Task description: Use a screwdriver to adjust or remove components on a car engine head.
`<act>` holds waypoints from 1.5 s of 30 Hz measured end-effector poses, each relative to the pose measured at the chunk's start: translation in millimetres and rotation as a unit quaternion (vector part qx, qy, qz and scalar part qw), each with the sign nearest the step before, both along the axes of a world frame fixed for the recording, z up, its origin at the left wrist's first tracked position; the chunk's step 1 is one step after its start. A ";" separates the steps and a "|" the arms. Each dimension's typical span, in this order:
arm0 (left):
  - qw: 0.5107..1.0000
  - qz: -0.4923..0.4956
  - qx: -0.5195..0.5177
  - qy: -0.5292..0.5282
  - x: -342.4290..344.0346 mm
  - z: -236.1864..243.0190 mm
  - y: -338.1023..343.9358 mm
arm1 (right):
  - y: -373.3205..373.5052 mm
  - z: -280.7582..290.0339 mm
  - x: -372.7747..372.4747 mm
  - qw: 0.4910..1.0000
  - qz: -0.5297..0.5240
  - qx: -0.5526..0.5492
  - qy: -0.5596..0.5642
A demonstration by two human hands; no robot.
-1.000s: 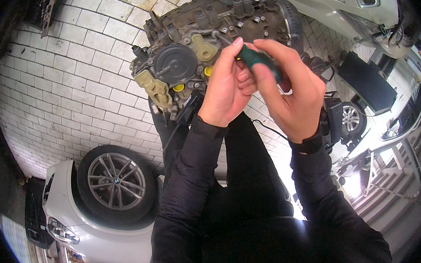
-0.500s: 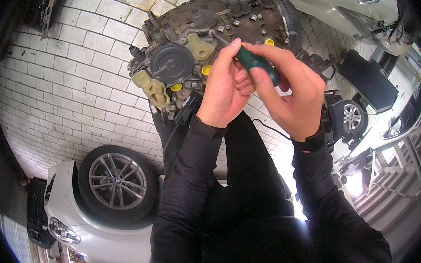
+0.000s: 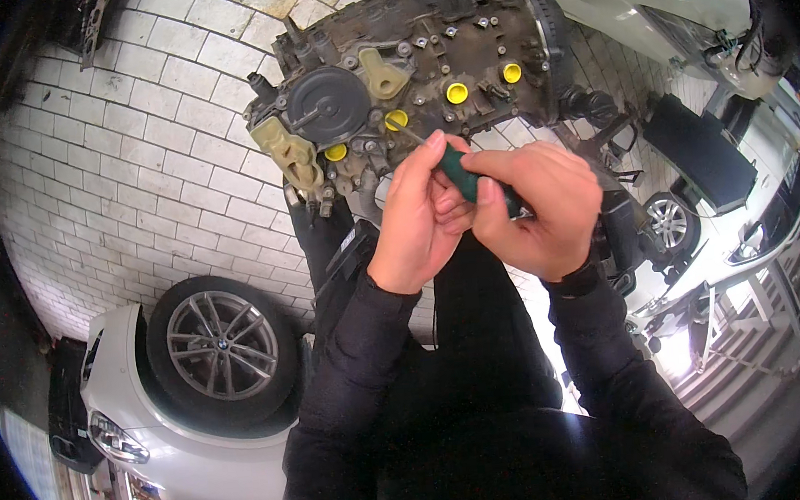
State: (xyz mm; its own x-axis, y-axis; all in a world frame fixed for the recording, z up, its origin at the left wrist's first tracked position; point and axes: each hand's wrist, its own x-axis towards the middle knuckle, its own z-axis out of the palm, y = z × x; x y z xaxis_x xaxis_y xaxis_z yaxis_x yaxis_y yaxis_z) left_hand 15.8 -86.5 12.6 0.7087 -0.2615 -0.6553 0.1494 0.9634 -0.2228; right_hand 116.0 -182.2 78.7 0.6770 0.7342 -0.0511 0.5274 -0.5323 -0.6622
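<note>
Pale brick paving (image 3: 130, 158) under the engine (image 3: 405, 71) (cars nearby)

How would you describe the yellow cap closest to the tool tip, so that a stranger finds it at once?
Start at the dirty engine standing on the pale brick floor. Four yellow caps run along its near side; take the second from the left, just right of the round black cover. Only this one has the green-handled screwdriver pointing at it.

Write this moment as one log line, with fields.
left hand: holds screwdriver near tip | right hand: grips green handle | tip: at engine top, beside yellow cap | floor: white tiles
</note>
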 end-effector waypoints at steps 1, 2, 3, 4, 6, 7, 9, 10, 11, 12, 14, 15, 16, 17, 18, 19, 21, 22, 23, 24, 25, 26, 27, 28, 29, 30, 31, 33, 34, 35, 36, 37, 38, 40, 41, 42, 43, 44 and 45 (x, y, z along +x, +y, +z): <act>0.999 -0.006 0.024 0.034 -3.1 -3.0 -0.2 | 1.7 -2.5 -5.3 1.000 0.002 -0.001 0.006; 0.996 -0.013 0.049 0.068 -5.8 -6.1 -0.2 | 3.0 -5.1 -9.9 1.000 0.004 -0.003 0.011; 0.996 -0.011 0.048 0.068 -8.4 -9.2 -0.6 | 3.6 -9.5 -12.7 1.000 0.012 0.004 0.003; 0.997 -0.010 0.045 0.063 -10.4 -12.7 -1.1 | 3.9 -11.6 -15.8 1.000 0.013 0.003 0.003; 0.998 -0.008 0.038 0.052 -13.8 -18.6 -1.3 | 5.2 -14.5 -21.4 1.000 -0.010 -0.004 -0.002; 0.998 -0.006 0.047 0.049 -15.3 -20.5 -0.9 | 5.8 -15.5 -23.0 1.000 -0.008 -0.004 -0.001; 0.997 -0.009 0.049 0.054 -16.4 -21.9 -0.7 | 5.7 -16.6 -24.5 1.000 -0.012 -0.012 0.011; 0.997 -0.012 0.051 0.057 -16.3 -22.9 -0.7 | 6.2 -16.0 -25.6 1.000 -0.011 -0.013 0.010; 0.997 -0.012 0.050 0.056 -16.4 -24.9 -1.1 | 7.2 -14.6 -26.3 1.000 -0.015 -0.026 0.003; 0.998 -0.011 0.052 0.043 -17.7 -27.7 -2.0 | 8.5 -12.6 -27.7 0.999 -0.019 -0.040 -0.003; 0.998 -0.009 0.052 0.028 -20.3 -31.4 -3.6 | 16.5 -3.9 -31.6 0.995 -0.060 -0.075 0.019; 1.000 0.003 0.021 0.006 -23.0 -33.0 -1.8 | 21.2 0.6 -33.8 0.988 -0.101 -0.106 0.043; 1.000 0.015 -0.010 -0.017 -26.0 -34.9 -0.1 | 23.9 5.4 -35.4 0.989 -0.100 -0.105 0.044; 0.998 0.025 -0.020 -0.045 -30.1 -37.8 1.1 | 26.3 10.0 -37.2 0.975 -0.130 -0.159 0.087; 0.998 0.025 -0.021 -0.047 -28.1 -36.4 0.3 | 27.0 13.2 -36.9 0.955 -0.161 -0.216 0.125; 1.000 0.018 0.001 -0.024 -25.1 -33.8 -1.3 | 26.8 11.9 -37.7 0.955 -0.161 -0.216 0.124; 0.999 0.004 0.046 0.022 -20.2 -29.8 -4.0 | 24.5 4.2 -40.4 0.989 -0.094 -0.110 0.015; 0.999 0.004 0.045 0.021 -21.7 -31.3 -3.8 | 22.2 -1.5 -38.1 0.989 -0.094 -0.111 0.014; 1.000 0.024 0.010 0.004 -25.2 -34.6 -2.9 | 19.4 -8.6 -33.9 0.996 -0.052 -0.069 -0.033; 0.999 0.045 -0.023 -0.010 -26.3 -34.9 -0.2 | 19.4 -12.4 -31.8 0.997 -0.009 -0.024 -0.078; 1.000 0.027 0.008 0.007 -24.2 -29.4 3.3 | 21.7 -7.8 -31.5 0.998 -0.020 -0.022 -0.048; 1.000 0.026 0.007 0.007 -25.5 -32.8 2.3 | 23.3 -0.4 -32.0 0.998 -0.020 -0.022 -0.047; 1.000 0.020 0.011 0.005 -25.8 -36.1 2.9 | 24.9 7.4 -33.8 0.997 -0.054 -0.061 0.013; 1.000 0.014 0.014 0.003 -26.0 -37.9 3.3 | 25.3 10.7 -34.8 0.988 -0.088 -0.100 0.074; 1.000 0.012 0.007 0.014 -25.7 -37.2 1.0 | 21.2 6.9 -35.5 0.987 -0.079 -0.112 0.084; 1.000 0.010 0.005 0.013 -25.6 -36.7 0.0 | 20.2 4.6 -32.8 0.987 -0.081 -0.113 0.083; 1.000 0.016 -0.009 -0.008 -26.5 -37.0 -0.5 | 19.5 1.8 -29.3 0.994 -0.035 -0.089 0.045; 0.991 0.064 -0.099 -0.070 -26.8 -41.9 3.7 | 21.8 2.2 -26.8 0.998 0.002 -0.053 0.023; 0.991 0.064 -0.098 -0.069 -25.8 -40.1 2.5 | 20.3 1.7 -28.9 0.998 0.002 -0.053 0.025; 0.999 0.034 -0.022 -0.015 -24.1 -36.5 0.3 | 18.1 0.8 -31.6 0.996 -0.029 -0.072 0.050; 0.998 0.003 0.052 0.037 -19.9 -31.8 -0.5 | 16.0 1.3 -32.3 0.991 -0.059 -0.093 0.073; 0.937 0.163 -0.199 -0.236 -20.2 -55.2 2.6 | 16.2 0.7 -30.3 0.991 -0.059 -0.092 0.074; 0.938 0.163 -0.198 -0.236 -29.0 -60.0 -9.0 | 16.5 -0.1 -26.5 0.995 -0.009 -0.086 0.054; 0.986 0.023 0.029 0.161 1.2 -11.3 -3.2 | 16.0 1.1 -22.4 0.995 0.037 -0.085 0.035; 0.999 0.041 -0.008 0.026 -18.4 -30.4 -2.3 | 21.2 7.0 -20.7 0.994 0.033 -0.087 0.058; 0.999 0.041 -0.007 0.027 -9.5 -17.8 0.8 | 23.8 9.6 -21.2 0.993 0.030 -0.087 0.081; 0.992 0.008 0.056 0.111 8.8 5.0 5.2 | 18.2 5.9 -26.2 0.988 -0.007 -0.102 0.112; 0.974 -0.023 0.119 0.193 20.6 18.6 7.7 | 13.1 0.0 -26.9 0.988 -0.009 -0.103 0.110; 0.996 0.005 0.050 0.070 -12.9 -21.7 -2.2 | 9.8 -7.2 -27.5 0.995 0.010 -0.088 0.053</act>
State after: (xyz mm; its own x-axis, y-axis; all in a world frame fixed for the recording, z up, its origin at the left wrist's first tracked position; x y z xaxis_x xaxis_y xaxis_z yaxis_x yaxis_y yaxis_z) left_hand 2.9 -88.7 -9.1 0.6112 -0.1842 -0.7698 0.1144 0.9829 -0.1444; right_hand 88.5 -172.4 71.5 0.6466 0.7207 -0.2501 0.4715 -0.6353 -0.6116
